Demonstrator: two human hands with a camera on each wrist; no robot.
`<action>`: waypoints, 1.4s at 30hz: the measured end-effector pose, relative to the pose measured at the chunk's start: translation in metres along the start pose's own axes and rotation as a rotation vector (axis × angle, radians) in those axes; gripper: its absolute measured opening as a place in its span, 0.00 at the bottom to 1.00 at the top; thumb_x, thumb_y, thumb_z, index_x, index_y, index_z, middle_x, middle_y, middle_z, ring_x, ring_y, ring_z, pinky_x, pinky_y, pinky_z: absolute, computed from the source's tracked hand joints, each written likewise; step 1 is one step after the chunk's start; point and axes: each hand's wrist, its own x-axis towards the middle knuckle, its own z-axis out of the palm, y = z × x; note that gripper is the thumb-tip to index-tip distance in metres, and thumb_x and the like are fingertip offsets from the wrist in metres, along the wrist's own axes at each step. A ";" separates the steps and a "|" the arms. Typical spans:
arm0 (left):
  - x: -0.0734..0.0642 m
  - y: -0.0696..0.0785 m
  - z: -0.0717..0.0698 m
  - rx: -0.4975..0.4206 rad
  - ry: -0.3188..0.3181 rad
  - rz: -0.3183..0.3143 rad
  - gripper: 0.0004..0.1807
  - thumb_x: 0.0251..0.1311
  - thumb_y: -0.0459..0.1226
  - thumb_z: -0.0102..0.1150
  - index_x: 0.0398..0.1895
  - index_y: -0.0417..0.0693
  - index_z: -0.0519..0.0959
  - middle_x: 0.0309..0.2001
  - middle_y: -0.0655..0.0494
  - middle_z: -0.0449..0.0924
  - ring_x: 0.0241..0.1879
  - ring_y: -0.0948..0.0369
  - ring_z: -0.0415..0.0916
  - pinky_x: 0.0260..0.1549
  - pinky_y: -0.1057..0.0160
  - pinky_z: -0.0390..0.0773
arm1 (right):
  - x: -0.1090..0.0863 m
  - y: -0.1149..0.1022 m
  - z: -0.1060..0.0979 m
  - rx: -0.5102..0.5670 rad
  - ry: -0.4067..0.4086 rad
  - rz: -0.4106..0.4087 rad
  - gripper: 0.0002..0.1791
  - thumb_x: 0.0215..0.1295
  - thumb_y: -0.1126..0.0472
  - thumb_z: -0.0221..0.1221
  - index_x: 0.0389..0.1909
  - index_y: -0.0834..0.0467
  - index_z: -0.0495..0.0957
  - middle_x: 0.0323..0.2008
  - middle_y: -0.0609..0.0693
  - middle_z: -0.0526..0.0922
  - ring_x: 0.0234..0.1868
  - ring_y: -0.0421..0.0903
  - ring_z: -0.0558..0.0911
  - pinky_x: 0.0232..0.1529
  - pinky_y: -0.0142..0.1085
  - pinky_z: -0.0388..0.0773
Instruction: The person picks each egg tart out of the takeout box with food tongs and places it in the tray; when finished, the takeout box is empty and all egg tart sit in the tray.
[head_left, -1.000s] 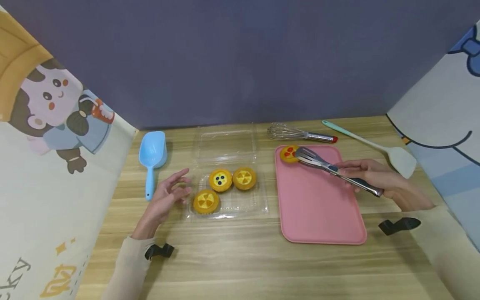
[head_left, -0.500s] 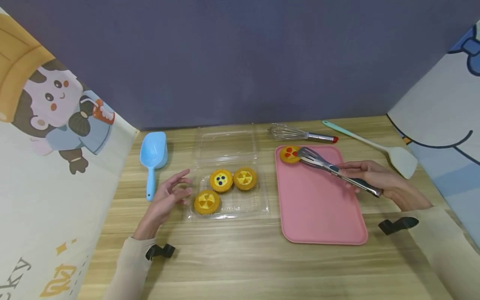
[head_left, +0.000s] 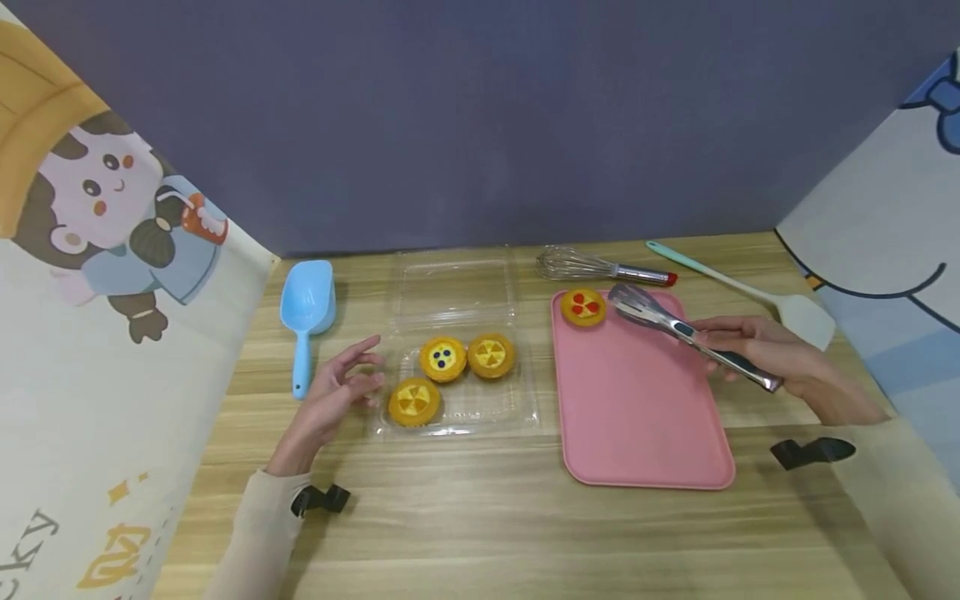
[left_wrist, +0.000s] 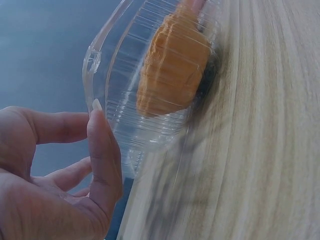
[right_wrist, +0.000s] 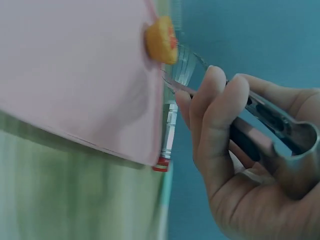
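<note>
My right hand [head_left: 765, 346] holds a pair of metal tongs [head_left: 697, 337] slantwise over the pink tray [head_left: 637, 400]. A tart with red pieces [head_left: 582, 307] lies in the tray's far left corner, and the tongs' tips are apart from it, just to its right. In the right wrist view, my fingers curl round the tongs' arms. My left hand [head_left: 330, 400] is at the left edge of a clear plastic container [head_left: 480, 408], fingers relaxed and thumb tip against its rim in the left wrist view. Inside are a blueberry tart [head_left: 442, 359] and two orange-wedge tarts [head_left: 414, 402].
A blue scoop [head_left: 307, 300] lies left of the container, whose clear lid [head_left: 453, 287] is folded back. Behind the tray lie a wire whisk [head_left: 600, 268] and a pale spatula [head_left: 802, 319]. A dark wall [head_left: 480, 125] closes off the back.
The tongs have moved right, away from the red-topped tart, which they overlapped before; it stays on the tray, now fully seen. My left hand and the container have not moved noticeably.
</note>
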 end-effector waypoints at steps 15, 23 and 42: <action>0.003 -0.001 -0.001 -0.013 -0.001 0.003 0.37 0.71 0.28 0.57 0.82 0.47 0.59 0.62 0.44 0.71 0.38 0.67 0.80 0.31 0.69 0.85 | -0.025 -0.058 0.046 -0.130 0.017 -0.154 0.29 0.75 0.50 0.62 0.73 0.54 0.71 0.57 0.39 0.83 0.37 0.38 0.84 0.31 0.36 0.84; 0.003 0.000 0.000 -0.023 0.000 0.005 0.38 0.71 0.28 0.58 0.82 0.46 0.59 0.62 0.44 0.71 0.36 0.68 0.79 0.30 0.69 0.84 | -0.018 -0.089 0.090 -0.136 -0.160 -0.274 0.24 0.73 0.55 0.64 0.67 0.56 0.77 0.53 0.59 0.84 0.29 0.41 0.82 0.25 0.36 0.81; 0.004 -0.002 0.001 -0.048 0.013 0.005 0.37 0.71 0.27 0.57 0.82 0.45 0.59 0.62 0.44 0.71 0.34 0.69 0.78 0.29 0.71 0.84 | 0.024 -0.116 0.164 -0.118 -0.472 -0.252 0.25 0.73 0.52 0.64 0.65 0.61 0.78 0.31 0.56 0.87 0.23 0.44 0.82 0.25 0.36 0.83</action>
